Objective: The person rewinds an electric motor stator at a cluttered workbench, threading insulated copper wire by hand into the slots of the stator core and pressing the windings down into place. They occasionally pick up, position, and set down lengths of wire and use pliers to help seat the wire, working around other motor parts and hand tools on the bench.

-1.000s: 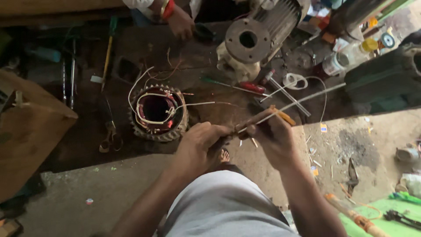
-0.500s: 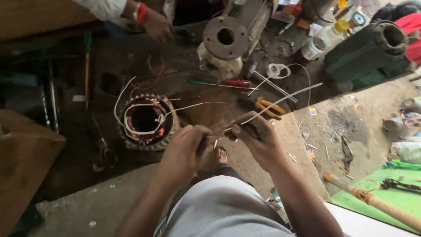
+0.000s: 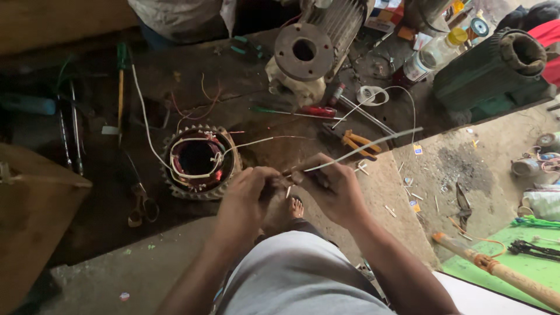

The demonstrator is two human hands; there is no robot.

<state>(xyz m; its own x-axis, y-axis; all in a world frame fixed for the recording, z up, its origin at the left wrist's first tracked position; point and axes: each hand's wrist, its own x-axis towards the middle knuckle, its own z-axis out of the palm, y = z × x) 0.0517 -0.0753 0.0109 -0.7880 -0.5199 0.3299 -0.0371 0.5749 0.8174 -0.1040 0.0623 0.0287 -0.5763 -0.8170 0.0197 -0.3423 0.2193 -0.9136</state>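
Both my forearms reach forward from the lower edge of the view and meet over the front edge of the dark workbench [image 3: 245, 87]. My left hand [image 3: 248, 195] is curled, knuckles up, its fingers pinched shut on the near end of a thin lead wire. My right hand [image 3: 332, 189] faces it, thumb and fingers closed around a white insulating sleeve [image 3: 364, 146] that runs up and to the right, away from my fingertips. The two hands nearly touch; the exact joint between wire and sleeve is hidden by my fingers.

The wire leads left to the stator [image 3: 198, 160], a toothed metal ring standing on the bench just left of my left hand. Inside its bore sit copper windings bound with white sleeving, and several loose leads spill over its rim.

At the back edge of the bench stands an electric motor [image 3: 309, 49] with a round flange facing me. A green motor housing [image 3: 490, 73] lies at the right back corner, with a plastic bottle [image 3: 429, 55] beside it. Between motor and my right hand lie a red-handled screwdriver [image 3: 309, 111] and orange-handled pliers [image 3: 359, 143]; the sleeve passes over the pliers. Scissors [image 3: 140, 207] lie near the front left edge. A wooden handle [image 3: 501, 271] rests on the floor at lower right.
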